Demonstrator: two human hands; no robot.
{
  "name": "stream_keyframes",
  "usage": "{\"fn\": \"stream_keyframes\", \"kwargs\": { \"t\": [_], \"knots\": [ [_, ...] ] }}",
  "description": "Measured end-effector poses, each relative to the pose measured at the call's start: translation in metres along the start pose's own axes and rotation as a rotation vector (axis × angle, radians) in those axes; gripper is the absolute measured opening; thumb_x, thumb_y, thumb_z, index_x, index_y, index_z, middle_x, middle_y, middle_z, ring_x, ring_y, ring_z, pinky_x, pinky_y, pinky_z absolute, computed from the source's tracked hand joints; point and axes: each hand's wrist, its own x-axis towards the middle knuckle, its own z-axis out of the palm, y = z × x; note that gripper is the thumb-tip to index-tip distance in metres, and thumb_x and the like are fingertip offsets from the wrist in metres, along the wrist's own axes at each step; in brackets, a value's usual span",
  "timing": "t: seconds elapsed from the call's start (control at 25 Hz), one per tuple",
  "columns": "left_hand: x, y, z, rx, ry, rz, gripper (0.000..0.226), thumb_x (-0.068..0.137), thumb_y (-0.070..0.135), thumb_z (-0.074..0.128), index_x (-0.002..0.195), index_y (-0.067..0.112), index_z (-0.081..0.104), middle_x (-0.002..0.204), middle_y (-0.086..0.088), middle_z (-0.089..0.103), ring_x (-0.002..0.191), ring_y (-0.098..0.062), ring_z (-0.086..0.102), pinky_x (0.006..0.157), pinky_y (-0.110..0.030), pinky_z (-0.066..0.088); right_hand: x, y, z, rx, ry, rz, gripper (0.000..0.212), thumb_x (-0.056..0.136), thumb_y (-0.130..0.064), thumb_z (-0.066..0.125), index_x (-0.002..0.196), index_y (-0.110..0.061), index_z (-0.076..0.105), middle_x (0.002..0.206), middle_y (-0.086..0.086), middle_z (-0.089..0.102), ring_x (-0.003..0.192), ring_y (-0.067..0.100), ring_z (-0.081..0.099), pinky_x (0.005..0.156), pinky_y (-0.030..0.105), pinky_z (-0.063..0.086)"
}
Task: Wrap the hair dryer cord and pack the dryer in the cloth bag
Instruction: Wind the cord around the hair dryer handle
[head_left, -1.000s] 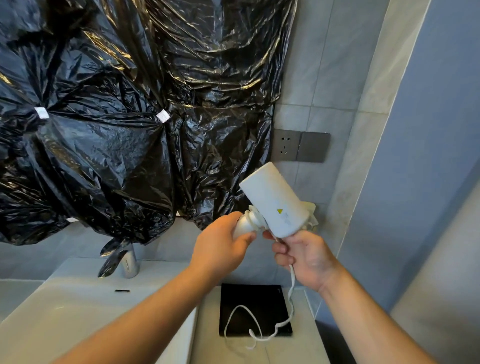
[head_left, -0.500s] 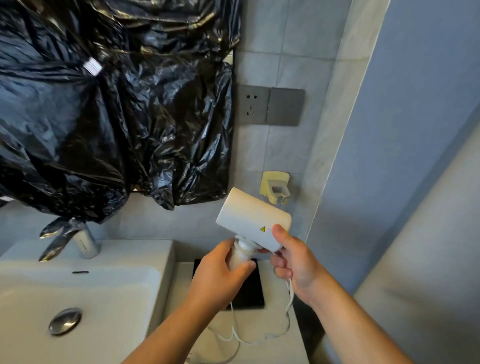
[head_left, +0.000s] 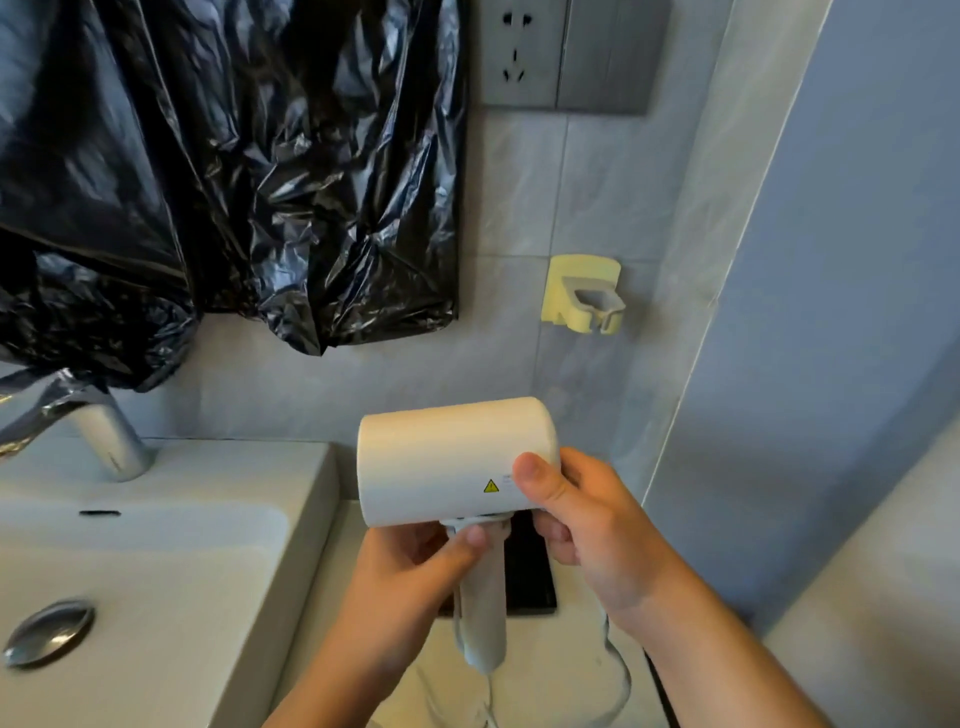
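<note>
Sink (head_left: 156, 571) only has its drain plug (head_left: 49, 631) in it. The hair dryer (head_left: 452, 462) is held over the counter, with the left hand (head_left: 410, 587) curled round the handle top. The right hand (head_left: 587, 525) grips the barrel end, thumb on top. The cord (head_left: 621, 680) trails down and runs out of frame. There's a black flat thing (head_left: 530, 571), mostly hidden. Barrel's more level than half a second ago.

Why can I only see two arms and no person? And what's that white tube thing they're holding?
The camera sits on the person's head and looks down, so only their arms show. The left hand grips the handle of a white hair dryer. The right hand holds the end of its fat barrel. Its white cord dangles toward the counter, where a flat black thing lies. On the left is a sink with a tap.
</note>
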Motion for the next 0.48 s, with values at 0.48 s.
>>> {"fn": "stream_keyframes", "kwargs": {
  "t": [0.48],
  "knots": [
    [-0.037,-0.049,-0.067,0.227,-0.001,0.261,0.084,0.039,0.046,0.083,0.118,0.034,0.059,0.096,0.006,0.071,0.084,-0.006,0.070,0.062,-0.021,0.057,-0.047,0.097,0.023,-0.205,0.069,-0.354,0.027,0.074,-0.031,0.069,0.088,-0.008,0.068,0.066,0.004,0.066,0.059,0.009,0.063,0.054,0.022,0.050]
  ]
}}
